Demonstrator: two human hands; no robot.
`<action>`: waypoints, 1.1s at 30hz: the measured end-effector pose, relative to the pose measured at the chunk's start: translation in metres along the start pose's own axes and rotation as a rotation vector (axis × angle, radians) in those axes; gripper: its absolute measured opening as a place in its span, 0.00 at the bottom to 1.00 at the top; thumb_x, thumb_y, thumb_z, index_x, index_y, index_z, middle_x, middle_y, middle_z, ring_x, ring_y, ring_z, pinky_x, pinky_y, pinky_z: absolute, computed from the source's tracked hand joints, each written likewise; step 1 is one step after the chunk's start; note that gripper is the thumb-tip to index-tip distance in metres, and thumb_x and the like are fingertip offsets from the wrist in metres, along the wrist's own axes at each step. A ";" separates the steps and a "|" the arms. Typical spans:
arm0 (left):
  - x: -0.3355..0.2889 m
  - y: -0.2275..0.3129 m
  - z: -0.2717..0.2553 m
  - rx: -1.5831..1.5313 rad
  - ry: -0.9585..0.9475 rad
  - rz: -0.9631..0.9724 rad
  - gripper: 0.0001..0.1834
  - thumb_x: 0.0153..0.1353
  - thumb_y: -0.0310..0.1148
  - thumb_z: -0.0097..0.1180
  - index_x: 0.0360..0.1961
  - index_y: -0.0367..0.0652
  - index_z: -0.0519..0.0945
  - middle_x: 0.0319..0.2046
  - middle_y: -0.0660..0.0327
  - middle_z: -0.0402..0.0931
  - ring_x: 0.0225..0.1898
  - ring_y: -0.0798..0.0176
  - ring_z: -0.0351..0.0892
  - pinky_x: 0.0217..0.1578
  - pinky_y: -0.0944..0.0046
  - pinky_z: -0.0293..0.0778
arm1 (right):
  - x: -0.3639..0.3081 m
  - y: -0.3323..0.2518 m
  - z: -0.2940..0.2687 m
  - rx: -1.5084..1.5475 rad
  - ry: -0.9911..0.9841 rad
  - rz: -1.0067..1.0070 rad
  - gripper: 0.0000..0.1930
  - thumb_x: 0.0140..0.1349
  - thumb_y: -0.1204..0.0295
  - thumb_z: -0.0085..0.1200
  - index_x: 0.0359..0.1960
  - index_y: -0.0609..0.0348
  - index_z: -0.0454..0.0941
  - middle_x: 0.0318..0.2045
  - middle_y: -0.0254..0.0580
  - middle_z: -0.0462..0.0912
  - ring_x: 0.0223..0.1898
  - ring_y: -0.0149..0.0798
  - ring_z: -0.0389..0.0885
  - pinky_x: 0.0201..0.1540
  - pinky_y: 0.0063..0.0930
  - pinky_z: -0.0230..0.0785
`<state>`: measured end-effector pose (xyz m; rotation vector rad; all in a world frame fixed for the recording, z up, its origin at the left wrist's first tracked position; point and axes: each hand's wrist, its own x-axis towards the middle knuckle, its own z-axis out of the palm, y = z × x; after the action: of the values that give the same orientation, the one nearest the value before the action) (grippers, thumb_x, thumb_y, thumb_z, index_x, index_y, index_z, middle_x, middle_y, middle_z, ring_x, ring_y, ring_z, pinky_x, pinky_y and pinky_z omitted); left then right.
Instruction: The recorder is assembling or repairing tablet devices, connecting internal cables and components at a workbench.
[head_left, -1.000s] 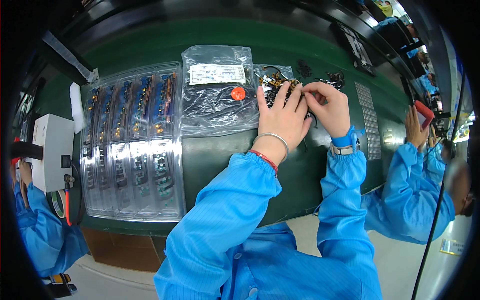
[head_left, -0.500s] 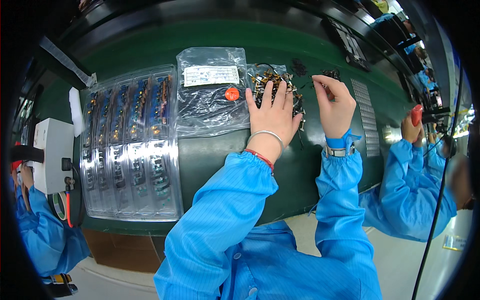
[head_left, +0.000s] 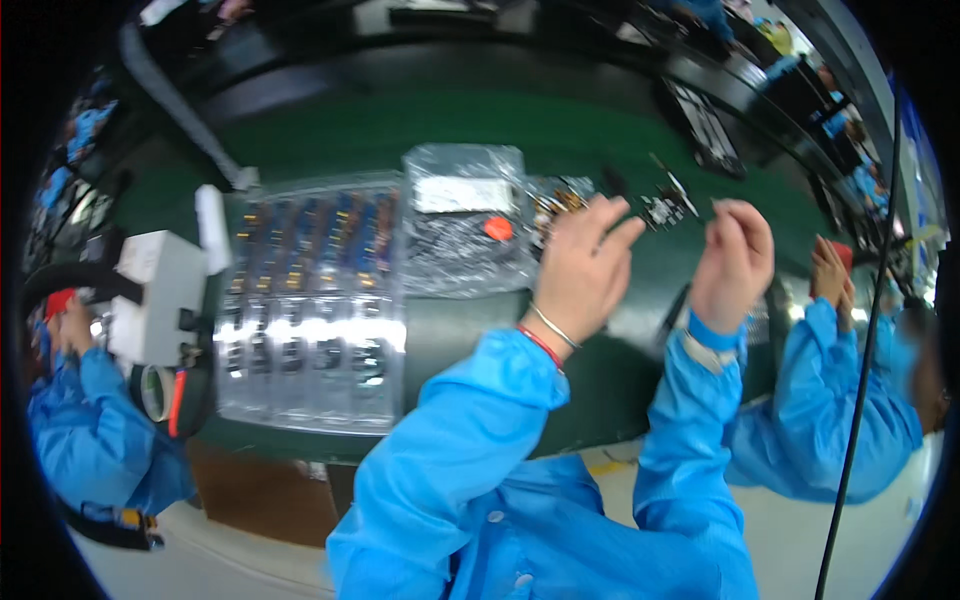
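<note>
My left hand (head_left: 585,268), slightly blurred, hovers with its fingers stretched and somewhat apart. It partly covers a pile of small black and gold parts (head_left: 556,202). To the right, the thumb and fingertips of my right hand (head_left: 733,265) are pinched together; whatever they hold is too small to name. A blue band (head_left: 715,335) circles that wrist. Between and beyond the hands lies a small heap of dark and whitish bits (head_left: 660,210), with a thin pale tool (head_left: 677,182) beside it. Left of the pile rests a clear plastic bag (head_left: 465,260) with a white label and an orange round sticker.
A clear plastic tray (head_left: 310,410) with rows of blue and gold components covers the left of the green table (head_left: 480,390). Farther left stands a white box (head_left: 155,300) near a tape roll (head_left: 156,392). Co-workers in blue sleeves (head_left: 800,420) sit on both sides.
My left hand has lifted off the parts pile and its fingers now point up and right. My right hand stays pinched, farther from the small heap. The whole view has shifted.
</note>
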<state>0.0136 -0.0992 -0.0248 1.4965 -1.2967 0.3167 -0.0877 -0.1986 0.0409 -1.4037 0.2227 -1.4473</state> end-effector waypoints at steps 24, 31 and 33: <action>-0.036 0.025 -0.083 -1.225 -0.168 -0.921 0.10 0.63 0.35 0.46 0.37 0.40 0.73 0.29 0.66 0.73 0.31 0.75 0.72 0.25 0.77 0.66 | -0.052 -0.017 0.030 -0.381 -0.717 0.215 0.09 0.46 0.82 0.60 0.31 0.61 0.81 0.29 0.38 0.77 0.29 0.29 0.76 0.29 0.19 0.70; -0.038 0.030 -0.081 -1.194 -0.100 -0.910 0.06 0.60 0.29 0.51 0.35 0.38 0.74 0.26 0.66 0.73 0.28 0.76 0.71 0.22 0.79 0.63 | -0.050 -0.019 0.027 -0.413 -0.795 0.124 0.09 0.47 0.81 0.60 0.32 0.60 0.81 0.30 0.39 0.77 0.29 0.31 0.77 0.29 0.20 0.70; -0.038 0.030 -0.082 -1.182 -0.084 -0.920 0.06 0.60 0.29 0.52 0.34 0.38 0.74 0.26 0.66 0.73 0.27 0.76 0.71 0.22 0.79 0.63 | -0.050 -0.018 0.027 -0.428 -0.813 0.104 0.09 0.47 0.81 0.60 0.32 0.60 0.81 0.30 0.39 0.77 0.29 0.32 0.77 0.29 0.20 0.70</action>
<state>0.0090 -0.0060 -0.0066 0.8777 -0.4954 -0.9650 -0.0877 -0.1395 0.0311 -2.1763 0.0778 -0.6674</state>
